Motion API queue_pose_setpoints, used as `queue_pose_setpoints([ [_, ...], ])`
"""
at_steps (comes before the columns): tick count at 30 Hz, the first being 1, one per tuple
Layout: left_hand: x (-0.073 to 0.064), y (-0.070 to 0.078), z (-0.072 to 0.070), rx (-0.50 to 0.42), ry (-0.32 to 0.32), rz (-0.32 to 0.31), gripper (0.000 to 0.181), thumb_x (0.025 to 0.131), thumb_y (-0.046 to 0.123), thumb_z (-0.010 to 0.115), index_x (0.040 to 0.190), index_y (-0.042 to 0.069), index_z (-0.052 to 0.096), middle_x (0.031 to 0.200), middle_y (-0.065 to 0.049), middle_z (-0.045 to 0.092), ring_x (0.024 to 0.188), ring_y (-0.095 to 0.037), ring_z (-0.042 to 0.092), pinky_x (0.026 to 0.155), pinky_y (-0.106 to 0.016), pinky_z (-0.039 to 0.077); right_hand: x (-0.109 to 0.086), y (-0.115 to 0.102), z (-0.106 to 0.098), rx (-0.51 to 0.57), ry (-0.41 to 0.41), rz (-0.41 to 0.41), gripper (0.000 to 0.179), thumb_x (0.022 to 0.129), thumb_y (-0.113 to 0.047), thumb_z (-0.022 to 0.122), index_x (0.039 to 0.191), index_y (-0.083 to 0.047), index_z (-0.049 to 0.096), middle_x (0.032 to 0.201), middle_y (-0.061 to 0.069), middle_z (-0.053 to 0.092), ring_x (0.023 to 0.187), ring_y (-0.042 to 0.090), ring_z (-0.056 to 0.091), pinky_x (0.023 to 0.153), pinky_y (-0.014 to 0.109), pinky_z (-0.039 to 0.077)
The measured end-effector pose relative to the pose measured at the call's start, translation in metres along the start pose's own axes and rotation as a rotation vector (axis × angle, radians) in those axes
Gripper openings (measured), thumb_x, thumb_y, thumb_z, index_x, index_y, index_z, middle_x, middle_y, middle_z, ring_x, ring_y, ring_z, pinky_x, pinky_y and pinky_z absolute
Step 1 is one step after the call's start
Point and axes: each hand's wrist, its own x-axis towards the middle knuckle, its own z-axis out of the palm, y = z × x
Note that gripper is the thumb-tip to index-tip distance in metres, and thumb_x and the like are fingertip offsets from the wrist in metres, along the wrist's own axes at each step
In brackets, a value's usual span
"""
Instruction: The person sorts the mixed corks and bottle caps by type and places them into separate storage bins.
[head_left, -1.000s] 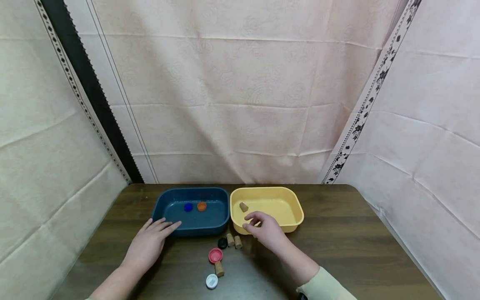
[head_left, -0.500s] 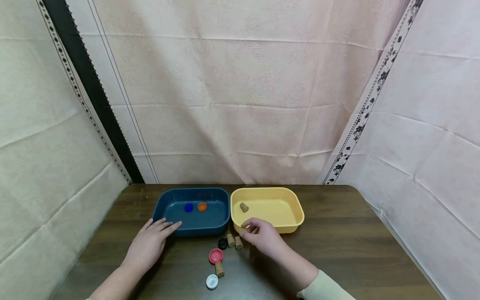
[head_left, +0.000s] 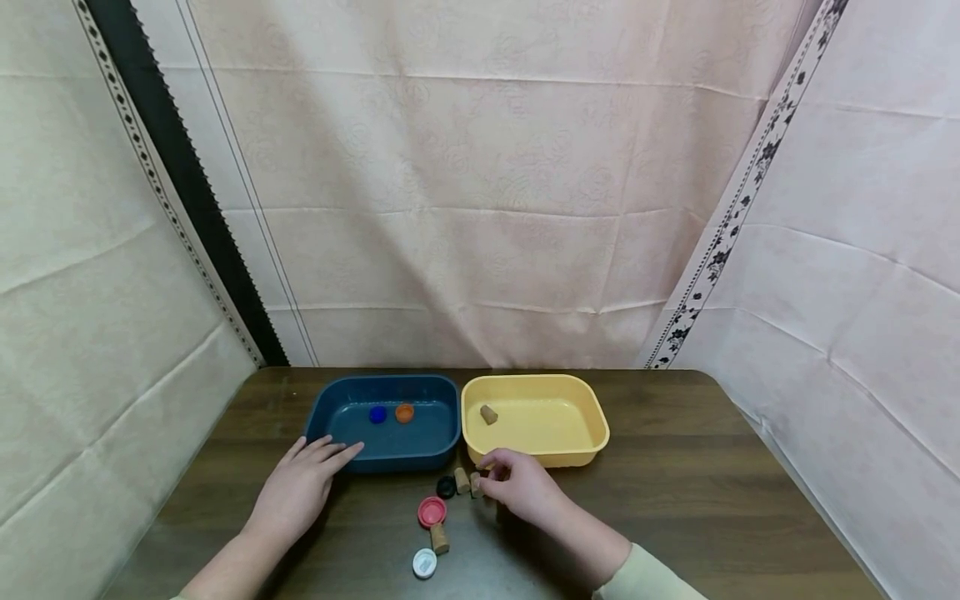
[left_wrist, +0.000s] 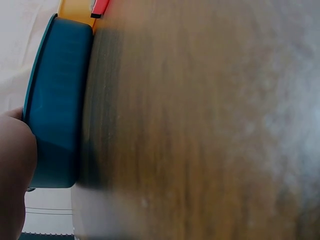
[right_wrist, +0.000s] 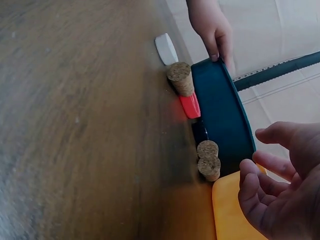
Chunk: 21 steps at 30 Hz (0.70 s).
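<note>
My right hand point(head_left: 523, 489) hovers beside a cork point(head_left: 476, 486) in front of the yellow tray point(head_left: 570, 457). Its thumb and fingers are apart in the right wrist view, with nothing held between them. Touching that cork is a second cork point(right_wrist: 207, 149), with a black cap point(head_left: 446, 487) alongside. Nearer me lie a red cap point(head_left: 432, 512), a third cork point(head_left: 439, 538) and a white cap point(head_left: 424, 563). My left hand point(head_left: 300, 483) rests, fingers extended, on the near left rim of the blue tray point(head_left: 405, 463).
Inside the blue tray are a blue cap point(head_left: 377, 414) and an orange cap point(head_left: 404, 412). One cork point(head_left: 489, 414) lies in the yellow tray. Both trays stand side by side near the back of the wooden table point(head_left: 675, 500), with cloth point(head_left: 480, 208) hanging behind.
My right hand has come down from over the yellow tray's near side, toward me and slightly left, to the corks on the table. My left hand has stayed in place.
</note>
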Motion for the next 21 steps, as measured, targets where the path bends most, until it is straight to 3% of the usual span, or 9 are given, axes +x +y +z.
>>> queue_pose_setpoints([
  [5,0.000,0.000,0.000,-0.004,0.003,0.000,0.057,0.086,0.002,0.072,0.137,0.026,0.062,0.131,-0.010,0.065,0.128,-0.035,0.054,0.112,-0.062,0.030,-0.002,0.001,0.003,-0.019,-0.014,0.002,0.021,0.088,-0.023,0.075,0.106,-0.011,0.070,0.077,-0.003,0.060,0.066,0.014,0.055,0.056,0.028,0.047],
  [21,0.000,0.000,0.001,-0.002,0.011,0.001,0.057,0.086,0.002,0.072,0.137,0.026,0.062,0.131,-0.010,0.065,0.127,-0.035,0.054,0.112,-0.062,0.030,0.002,0.005,0.015,-0.268,0.015,-0.014,0.024,0.089,-0.025,0.073,0.111,-0.016,0.071,0.075,-0.010,0.058,0.065,0.008,0.052,0.057,0.027,0.045],
])
